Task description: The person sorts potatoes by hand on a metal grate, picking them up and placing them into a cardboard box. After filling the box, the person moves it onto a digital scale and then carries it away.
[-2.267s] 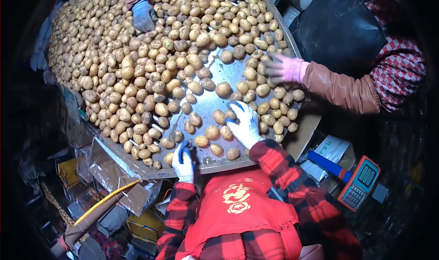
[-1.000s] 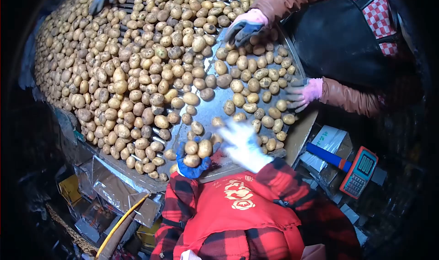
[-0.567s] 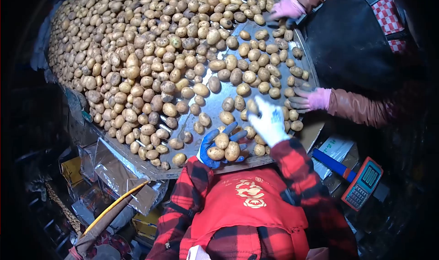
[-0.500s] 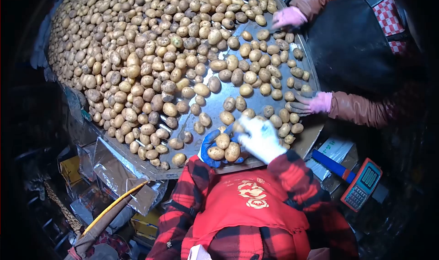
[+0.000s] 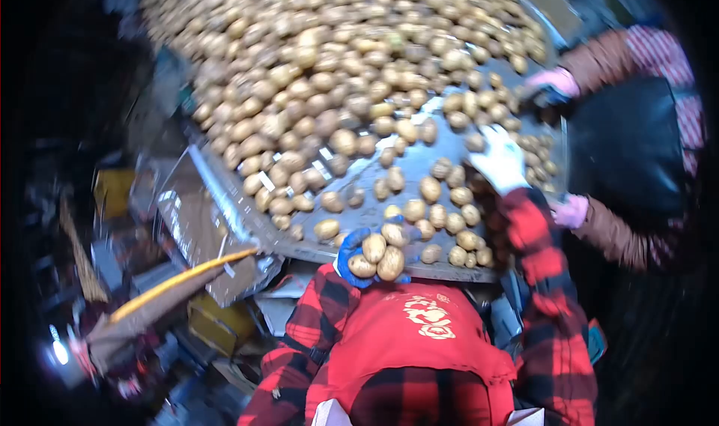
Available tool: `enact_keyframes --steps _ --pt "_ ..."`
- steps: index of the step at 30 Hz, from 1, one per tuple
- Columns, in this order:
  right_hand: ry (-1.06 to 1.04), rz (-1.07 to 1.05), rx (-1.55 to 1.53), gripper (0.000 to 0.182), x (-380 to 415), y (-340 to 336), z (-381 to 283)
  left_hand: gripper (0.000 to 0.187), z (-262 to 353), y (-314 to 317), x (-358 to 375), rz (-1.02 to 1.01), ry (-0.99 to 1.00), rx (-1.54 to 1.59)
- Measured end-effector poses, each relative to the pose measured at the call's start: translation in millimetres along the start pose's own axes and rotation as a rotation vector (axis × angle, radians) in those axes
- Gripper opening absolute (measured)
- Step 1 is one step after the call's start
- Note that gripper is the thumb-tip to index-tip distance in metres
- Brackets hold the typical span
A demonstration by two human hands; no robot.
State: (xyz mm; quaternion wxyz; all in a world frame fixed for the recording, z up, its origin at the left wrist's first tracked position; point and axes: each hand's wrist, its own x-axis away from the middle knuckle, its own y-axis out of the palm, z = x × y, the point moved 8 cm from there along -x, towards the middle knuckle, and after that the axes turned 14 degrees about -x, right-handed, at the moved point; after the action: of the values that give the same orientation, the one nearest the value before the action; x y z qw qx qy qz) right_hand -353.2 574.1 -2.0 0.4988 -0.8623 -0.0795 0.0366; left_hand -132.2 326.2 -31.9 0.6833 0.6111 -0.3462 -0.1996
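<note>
My left hand (image 5: 347,258), in a blue glove, is cupped round several potatoes (image 5: 390,263) at the table's near edge, just in front of my red apron. My right hand (image 5: 500,160), in a white glove, is stretched out over the right part of the table. Its fingers look spread, with a potato (image 5: 475,142) close by their tips; blur hides whether they touch it. Loose potatoes (image 5: 430,189) lie on the metal table (image 5: 359,177) between both hands.
A large heap of potatoes (image 5: 299,89) covers the far and left parts of the table. At the right, a co-worker's pink-gloved hands (image 5: 558,81) are at the table edge. Plastic-lined boxes (image 5: 198,224) and a yellow-edged pole (image 5: 180,284) stand at the lower left.
My right hand has moved from beside the left hand out to the far right. The left hand still holds its potatoes. The whole view has shifted and blurred.
</note>
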Motion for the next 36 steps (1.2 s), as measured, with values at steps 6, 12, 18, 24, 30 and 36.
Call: enact_keyframes --steps 6,12,18,24,30,36 --pt "0.461 -0.546 -1.234 0.051 91.1 59.3 -36.0 0.028 18.4 -18.3 153.5 -0.009 0.964 -0.444" --pt "-0.128 -0.883 -1.084 0.052 42.5 81.3 -297.6 0.028 108.0 -26.1 321.9 0.461 1.295 -0.110" --pt "-0.490 -0.441 -0.627 0.072 34.3 140.1 -444.7 0.074 192.2 -127.7 366.5 1.540 0.907 -1.563" --pt "-0.612 -0.238 -0.332 0.065 73.0 112.1 -228.0 0.048 91.0 -93.8 288.2 1.698 1.135 -0.842" --pt "-0.305 -0.279 -0.199 0.055 146.1 65.1 -82.2 0.033 24.5 -6.8 120.7 1.310 0.794 -1.596" --pt "-0.138 0.227 0.003 0.042 -24.7 41.0 -46.0 0.026 69.3 33.3 -31.1 0.743 0.501 -1.587"
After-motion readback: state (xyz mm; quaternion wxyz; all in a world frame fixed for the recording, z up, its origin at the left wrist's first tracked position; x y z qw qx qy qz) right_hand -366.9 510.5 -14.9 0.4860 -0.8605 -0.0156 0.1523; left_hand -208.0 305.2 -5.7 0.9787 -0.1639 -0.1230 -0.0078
